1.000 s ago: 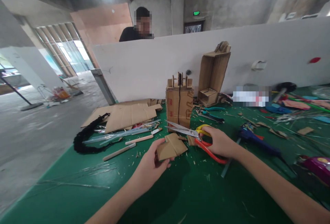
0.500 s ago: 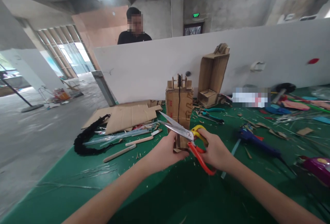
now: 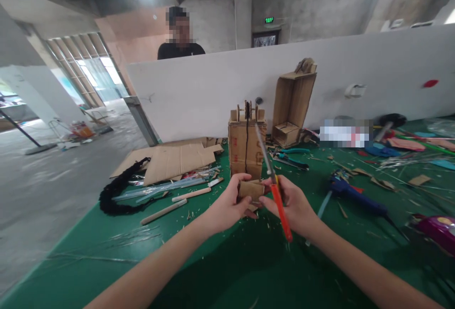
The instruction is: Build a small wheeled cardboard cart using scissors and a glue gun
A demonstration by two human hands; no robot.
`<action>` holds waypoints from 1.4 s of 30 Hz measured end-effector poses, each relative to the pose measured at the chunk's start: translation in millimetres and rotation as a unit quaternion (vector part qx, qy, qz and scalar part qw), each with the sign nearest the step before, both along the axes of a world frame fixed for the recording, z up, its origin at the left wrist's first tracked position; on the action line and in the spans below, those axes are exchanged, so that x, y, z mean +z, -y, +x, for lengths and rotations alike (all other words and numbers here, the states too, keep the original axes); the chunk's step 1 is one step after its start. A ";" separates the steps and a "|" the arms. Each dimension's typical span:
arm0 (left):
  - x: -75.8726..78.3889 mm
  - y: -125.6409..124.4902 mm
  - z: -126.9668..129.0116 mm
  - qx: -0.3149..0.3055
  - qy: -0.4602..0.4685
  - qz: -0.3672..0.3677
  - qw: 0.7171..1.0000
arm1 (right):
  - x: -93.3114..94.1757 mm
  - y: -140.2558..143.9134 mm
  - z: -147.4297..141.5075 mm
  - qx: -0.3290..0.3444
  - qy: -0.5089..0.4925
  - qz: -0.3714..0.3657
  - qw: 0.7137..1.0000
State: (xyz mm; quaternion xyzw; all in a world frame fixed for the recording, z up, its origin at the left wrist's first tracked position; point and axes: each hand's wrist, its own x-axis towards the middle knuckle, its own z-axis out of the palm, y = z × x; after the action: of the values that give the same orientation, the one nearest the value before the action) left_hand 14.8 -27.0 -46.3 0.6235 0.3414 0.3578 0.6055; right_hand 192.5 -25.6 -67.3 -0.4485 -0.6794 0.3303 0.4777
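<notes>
Left forearm enters from lower left, angled up toward centre. Left hand (image 3: 227, 204) curled, fingers closed on the left end of a small cardboard piece (image 3: 250, 189), held just above the green table (image 3: 106, 261). Cardboard piece sits between both hands, just in front of the slotted cardboard box (image 3: 247, 148). Right forearm enters from lower right. Right hand (image 3: 293, 204) closed around the scissors (image 3: 272, 178), thumb touching the right end of the cardboard piece. Scissors seen edge-on: blades point up and away over the box, red handle slants down toward the viewer; whether blades are apart, cannot tell. Blue tool (image 3: 355, 195) lies well to the right
</notes>
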 end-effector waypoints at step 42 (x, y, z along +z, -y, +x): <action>4.6 2.4 -9.3 -0.035 -0.131 0.078 0.988 | -7.1 -6.8 -3.1 -0.047 -0.062 0.023 0.997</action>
State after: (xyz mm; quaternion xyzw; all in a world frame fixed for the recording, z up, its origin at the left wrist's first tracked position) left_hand 5.5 -29.5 -41.7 0.7221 0.3665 0.2770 0.5172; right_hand 189.4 -18.8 -74.4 -0.4477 -0.6342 0.3189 0.5437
